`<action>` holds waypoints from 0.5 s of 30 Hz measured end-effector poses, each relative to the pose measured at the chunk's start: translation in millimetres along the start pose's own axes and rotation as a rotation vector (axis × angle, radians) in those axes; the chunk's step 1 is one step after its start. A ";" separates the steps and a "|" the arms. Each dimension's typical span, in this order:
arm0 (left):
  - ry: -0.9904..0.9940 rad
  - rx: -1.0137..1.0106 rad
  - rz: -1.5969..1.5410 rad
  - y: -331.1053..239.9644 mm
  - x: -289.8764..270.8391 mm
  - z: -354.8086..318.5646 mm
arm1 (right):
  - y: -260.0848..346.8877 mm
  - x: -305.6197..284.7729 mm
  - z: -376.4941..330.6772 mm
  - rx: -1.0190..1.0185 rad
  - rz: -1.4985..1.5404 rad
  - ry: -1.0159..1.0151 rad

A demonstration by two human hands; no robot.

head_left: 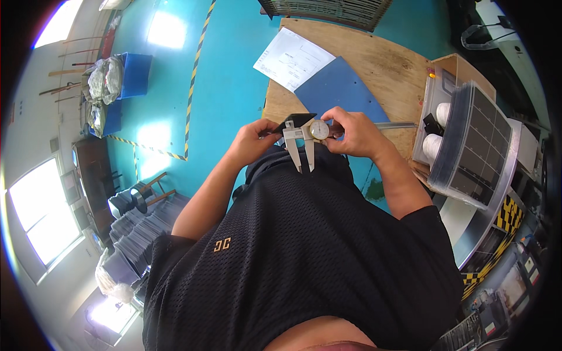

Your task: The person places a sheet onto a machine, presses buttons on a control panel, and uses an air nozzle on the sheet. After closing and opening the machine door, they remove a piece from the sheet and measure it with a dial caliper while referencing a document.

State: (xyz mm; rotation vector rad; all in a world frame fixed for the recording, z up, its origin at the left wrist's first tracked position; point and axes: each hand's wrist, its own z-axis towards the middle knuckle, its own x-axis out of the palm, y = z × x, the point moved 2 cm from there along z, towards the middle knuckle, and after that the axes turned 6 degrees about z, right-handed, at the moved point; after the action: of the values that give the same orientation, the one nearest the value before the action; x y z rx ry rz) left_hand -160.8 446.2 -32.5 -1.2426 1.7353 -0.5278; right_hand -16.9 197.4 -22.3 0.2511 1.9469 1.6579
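Note:
My right hand (358, 134) is closed around the beam of a dial caliper (308, 133), its fingers just beside the round white dial. The caliper's long jaws point down toward my shirt, slightly apart, and its beam end sticks out to the right past my hand. My left hand (256, 140) pinches a flat black piece (300, 119) by its left edge. The piece lies at the caliper's upper, short-jaw end; whether the two touch I cannot tell. Both hands are in front of my waist, near the edge of a wooden table (380, 50).
On the table lie a printed drawing sheet (287, 58) and a blue folder (342, 88). To the right stand a stack of dark panels (477, 143) and white rolls (432, 146). A metal rack (333, 10) is beyond the table; blue bins (136, 75) stand far left.

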 end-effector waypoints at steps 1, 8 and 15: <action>-0.009 -0.006 0.006 1.1 3.9 0.9 | -0.1 0.4 0.0 0.011 -0.015 -0.006; -0.015 -0.015 0.081 -1.3 8.4 4.8 | 4.2 0.6 -1.3 -0.004 -0.034 -0.002; 0.007 0.041 0.097 1.0 -2.2 -0.9 | -2.3 -2.2 -1.9 0.015 -0.003 0.033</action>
State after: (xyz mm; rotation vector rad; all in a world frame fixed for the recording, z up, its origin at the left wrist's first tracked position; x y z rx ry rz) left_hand -161.9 448.5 -31.9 -1.1229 1.7729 -0.5086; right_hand -15.6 194.2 -23.7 0.2284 1.9831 1.6565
